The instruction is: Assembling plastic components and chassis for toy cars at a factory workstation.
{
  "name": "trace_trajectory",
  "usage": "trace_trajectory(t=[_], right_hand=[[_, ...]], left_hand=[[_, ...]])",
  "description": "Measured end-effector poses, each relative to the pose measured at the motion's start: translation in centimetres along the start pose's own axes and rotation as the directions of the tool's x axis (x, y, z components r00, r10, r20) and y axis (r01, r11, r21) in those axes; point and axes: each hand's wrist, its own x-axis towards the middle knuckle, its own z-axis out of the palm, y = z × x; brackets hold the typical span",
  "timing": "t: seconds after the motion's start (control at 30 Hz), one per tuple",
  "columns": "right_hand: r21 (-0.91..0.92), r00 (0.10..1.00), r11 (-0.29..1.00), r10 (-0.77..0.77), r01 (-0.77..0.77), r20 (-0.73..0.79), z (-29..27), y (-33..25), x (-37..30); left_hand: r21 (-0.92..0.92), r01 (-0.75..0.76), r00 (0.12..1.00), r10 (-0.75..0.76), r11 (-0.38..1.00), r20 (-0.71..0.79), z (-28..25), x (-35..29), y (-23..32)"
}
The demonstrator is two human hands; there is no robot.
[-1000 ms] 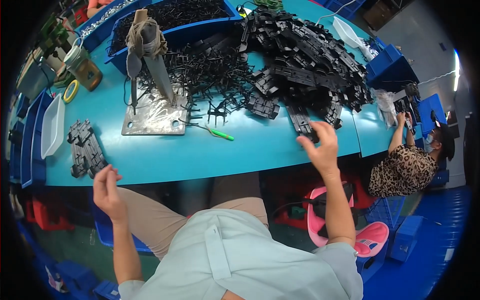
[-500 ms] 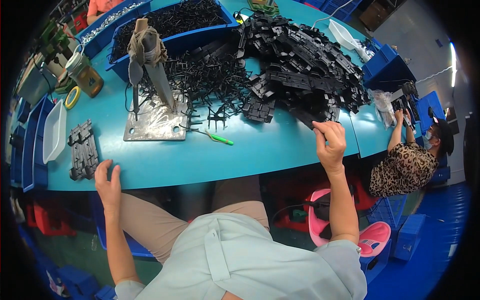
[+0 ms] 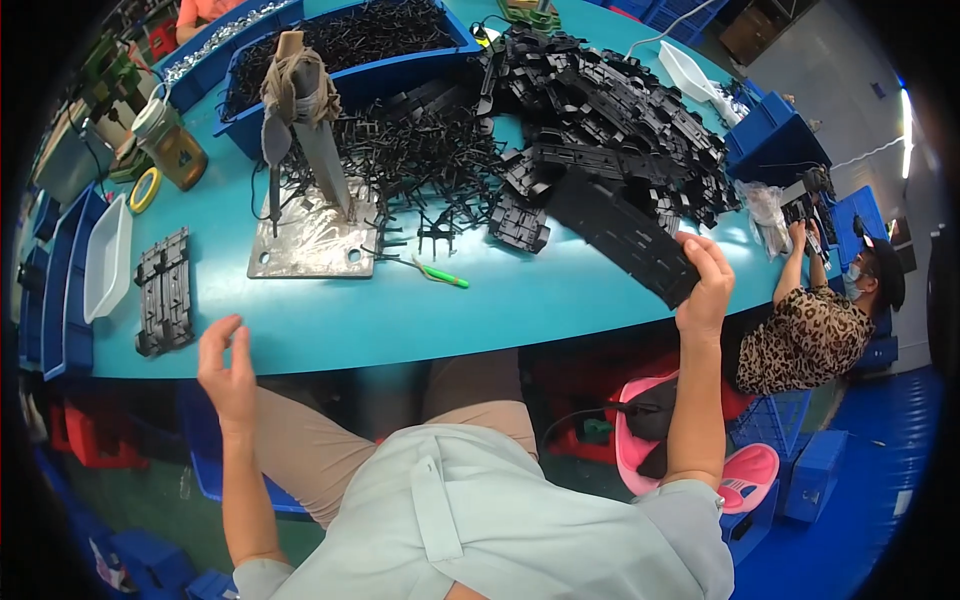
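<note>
My right hand [image 3: 706,286] grips one end of a flat black plastic panel [image 3: 622,238] with small slots. The panel is tilted in the air at the near edge of a heap of black plastic panels [image 3: 620,120]. My left hand [image 3: 228,372] hovers at the front edge of the table, fingers apart and nothing in them. Just beyond it, a small group of black panels [image 3: 164,292] lies on the tabletop. A metal stand [image 3: 314,235] with a cloth-wrapped upright blade is on the table between my hands, and a green-handled small tool [image 3: 445,276] lies beside its base.
Small black clips [image 3: 420,160] lie piled behind the stand, with more in a blue bin [image 3: 345,75]. White trays [image 3: 108,258], a lidded jar [image 3: 170,146] and yellow tape [image 3: 146,192] are at left. A co-worker [image 3: 815,330] sits at right near blue bins [image 3: 775,132].
My right hand has drawn a panel out of the heap and raised it, moving slightly right. My left hand has shifted a little right, away from the small group of panels.
</note>
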Motion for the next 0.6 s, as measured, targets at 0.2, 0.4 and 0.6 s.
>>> trace_trajectory(t=[0.2, 0.4, 0.6], right_hand=[[0.088, 0.841, 0.881, 0.408, -0.464, 0.356, 3.7, 1.4, -1.2], [-0.21, 0.593, 0.874, 0.456, -0.437, 0.664, 8.9, 2.3, -4.3], [-0.343, 0.604, 0.924, 0.373, -0.171, 0.704, 12.7, 3.9, -5.9]], left_hand=[[-0.401, 0.239, 0.927, -0.085, 0.885, 0.365, 3.7, -1.6, 6.3], [-0.496, 0.788, 0.561, -0.095, 0.366, 0.822, 5.8, -1.1, 11.4], [-0.407, 0.877, 0.434, -0.058, 0.255, 0.899, 5.6, -3.8, 9.7]])
